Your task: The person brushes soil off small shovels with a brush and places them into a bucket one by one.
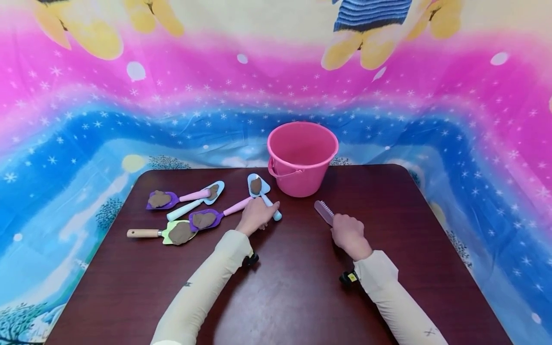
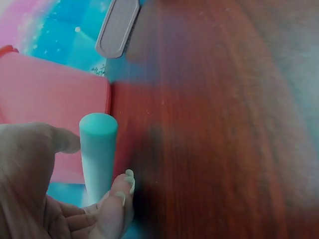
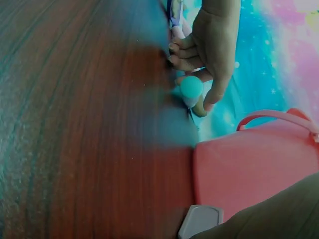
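My left hand [image 1: 254, 215] is at the light-blue handle [image 1: 276, 212] of a small toy shovel whose blade [image 1: 261, 182] bears a brown lump [image 1: 256, 186]. In the left wrist view the thumb and fingers lie on either side of this handle [image 2: 98, 149]; the right wrist view shows the thumb apart from it. On the right, my right hand [image 1: 348, 233] grips a mauve brush [image 1: 321, 211] with white bristles, its head pointing toward the pink bucket [image 1: 302, 177]. The brush's handle is hidden inside the fist.
To the left lie two purple shovels [image 1: 174, 197] with pink handles, another blue shovel [image 1: 185, 209] and a green shovel [image 1: 167, 235] with a wooden handle. Brown lumps sit on their blades. The bucket stands at the table's back edge, before a patterned cloth [image 1: 207, 120].
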`<control>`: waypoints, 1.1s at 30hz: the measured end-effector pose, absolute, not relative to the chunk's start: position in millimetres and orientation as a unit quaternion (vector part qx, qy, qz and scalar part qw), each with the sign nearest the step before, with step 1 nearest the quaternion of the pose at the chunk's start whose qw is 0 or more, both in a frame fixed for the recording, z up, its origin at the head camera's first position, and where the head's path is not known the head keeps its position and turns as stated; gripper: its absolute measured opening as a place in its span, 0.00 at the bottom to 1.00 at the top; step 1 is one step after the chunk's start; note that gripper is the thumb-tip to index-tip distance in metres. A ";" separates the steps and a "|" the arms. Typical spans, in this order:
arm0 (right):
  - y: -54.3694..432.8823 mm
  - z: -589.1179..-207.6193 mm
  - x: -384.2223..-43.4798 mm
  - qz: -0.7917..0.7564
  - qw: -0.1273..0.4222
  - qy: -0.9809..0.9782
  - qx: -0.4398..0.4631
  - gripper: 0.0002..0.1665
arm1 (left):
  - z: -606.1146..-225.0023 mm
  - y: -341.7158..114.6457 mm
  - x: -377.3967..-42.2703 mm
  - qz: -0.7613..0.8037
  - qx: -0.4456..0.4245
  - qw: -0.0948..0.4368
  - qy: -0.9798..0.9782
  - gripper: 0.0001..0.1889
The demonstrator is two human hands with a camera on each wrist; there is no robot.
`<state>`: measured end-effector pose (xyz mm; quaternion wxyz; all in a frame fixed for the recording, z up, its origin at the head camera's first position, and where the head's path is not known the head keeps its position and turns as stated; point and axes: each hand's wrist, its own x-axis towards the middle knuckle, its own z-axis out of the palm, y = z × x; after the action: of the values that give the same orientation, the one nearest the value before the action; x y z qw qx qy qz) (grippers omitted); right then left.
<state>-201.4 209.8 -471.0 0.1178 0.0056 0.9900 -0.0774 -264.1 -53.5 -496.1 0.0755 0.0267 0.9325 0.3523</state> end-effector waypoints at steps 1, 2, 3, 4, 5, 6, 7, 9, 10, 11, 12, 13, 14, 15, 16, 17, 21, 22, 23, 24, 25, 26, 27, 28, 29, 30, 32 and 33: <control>210.2 -471.6 -202.1 -0.080 0.118 0.990 0.006 0.16 | -496.6 -53.0 -265.8 0.346 0.022 0.080 0.935 0.29; 210.8 -472.4 -202.8 -0.083 0.119 0.989 0.006 0.15 | -497.0 -52.7 -267.1 0.341 0.016 0.086 0.936 0.28; 211.4 -473.0 -203.2 -0.086 0.119 0.989 0.004 0.14 | -497.4 -52.6 -268.2 0.336 0.009 0.093 0.937 0.26; 212.0 -473.3 -203.4 -0.090 0.121 0.989 0.003 0.13 | -497.8 -52.5 -269.4 0.333 0.003 0.101 0.938 0.25; 212.9 -473.9 -203.6 -0.093 0.122 0.988 0.002 0.12 | -498.1 -52.7 -270.5 0.330 -0.003 0.110 0.938 0.23; 213.6 -474.1 -203.5 -0.097 0.123 0.988 0.001 0.11 | -498.3 -52.9 -271.4 0.329 -0.009 0.119 0.937 0.22; 214.4 -474.1 -203.2 -0.101 0.124 0.987 0.002 0.10 | -498.2 -53.2 -272.0 0.328 -0.014 0.129 0.936 0.21; 216.3 -474.2 -203.0 -0.106 0.123 0.987 0.002 0.09 | -497.7 -54.0 -272.9 0.334 -0.018 0.142 0.932 0.19; 217.1 -474.1 -202.9 -0.108 0.123 0.987 0.002 0.09 | -496.7 -54.5 -273.0 0.337 -0.019 0.148 0.929 0.18; 218.1 -474.0 -202.9 -0.110 0.123 0.986 0.003 0.09 | -495.6 -55.1 -272.8 0.340 -0.020 0.154 0.928 0.18; 219.1 -473.8 -203.0 -0.114 0.123 0.986 0.002 0.09 | -494.3 -55.9 -272.5 0.340 -0.019 0.160 0.926 0.17; 219.8 -473.5 -203.1 -0.117 0.125 0.985 0.002 0.09 | -492.5 -56.6 -271.8 0.339 -0.020 0.166 0.926 0.17; 220.7 -473.4 -203.4 -0.120 0.127 0.985 0.001 0.10 | -490.8 -57.4 -271.2 0.337 -0.019 0.171 0.926 0.17; 221.3 -473.4 -203.7 -0.123 0.129 0.984 0.002 0.10 | -488.7 -58.2 -270.2 0.334 -0.018 0.176 0.926 0.17; 222.1 -473.3 -204.0 -0.127 0.132 0.983 0.000 0.10 | -486.8 -59.1 -269.3 0.329 -0.018 0.181 0.927 0.17; 222.5 -473.2 -204.3 -0.131 0.134 0.982 0.001 0.10 | -485.1 -60.1 -268.1 0.325 -0.017 0.184 0.927 0.17; 224.0 -471.3 -203.8 -0.152 0.136 0.979 -0.002 0.07 | -479.0 -63.5 -263.7 0.318 -0.018 0.194 0.928 0.15; 224.3 -470.9 -203.3 -0.156 0.135 0.978 -0.004 0.06 | -477.6 -64.4 -262.4 0.320 -0.020 0.198 0.926 0.14; 224.3 -470.4 -202.6 -0.162 0.133 0.978 -0.005 0.06 | -476.4 -65.5 -261.2 0.320 -0.022 0.202 0.925 0.13; 224.3 -469.7 -201.7 -0.167 0.130 0.977 -0.009 0.06 | -475.1 -66.4 -259.9 0.322 -0.023 0.205 0.924 0.13; 224.1 -469.4 -200.8 -0.175 0.125 0.977 -0.012 0.06 | -473.8 -67.3 -258.6 0.323 -0.024 0.207 0.923 0.13; 224.1 -469.0 -199.8 -0.183 0.119 0.976 -0.018 0.07 | -472.6 -68.4 -257.1 0.324 -0.023 0.209 0.922 0.13; 223.8 -468.6 -198.7 -0.191 0.113 0.975 -0.022 0.07 | -471.4 -69.4 -255.5 0.325 -0.022 0.209 0.922 0.13; 223.1 -467.7 -197.5 -0.201 0.110 0.973 -0.025 0.07 | -470.5 -70.3 -254.3 0.324 -0.020 0.208 0.923 0.13; 222.3 -466.6 -196.4 -0.212 0.108 0.971 -0.027 0.07 | -470.1 -71.4 -253.3 0.320 -0.016 0.202 0.926 0.13; 221.5 -465.4 -195.5 -0.220 0.104 0.969 -0.029 0.07 | -469.7 -72.4 -252.2 0.317 -0.011 0.194 0.928 0.13; 219.6 -463.1 -194.0 -0.236 0.101 0.966 -0.033 0.07 | -470.5 -74.4 -250.3 0.307 -0.006 0.178 0.935 0.12; 218.3 -462.2 -193.5 -0.243 0.101 0.964 -0.033 0.08 | -471.2 -75.4 -249.5 0.303 -0.005 0.169 0.938 0.11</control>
<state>-193.5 218.3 -462.2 0.1005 -0.0327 0.9643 -0.2429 -249.5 -75.4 -471.2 0.1695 -0.0047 0.9377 0.3033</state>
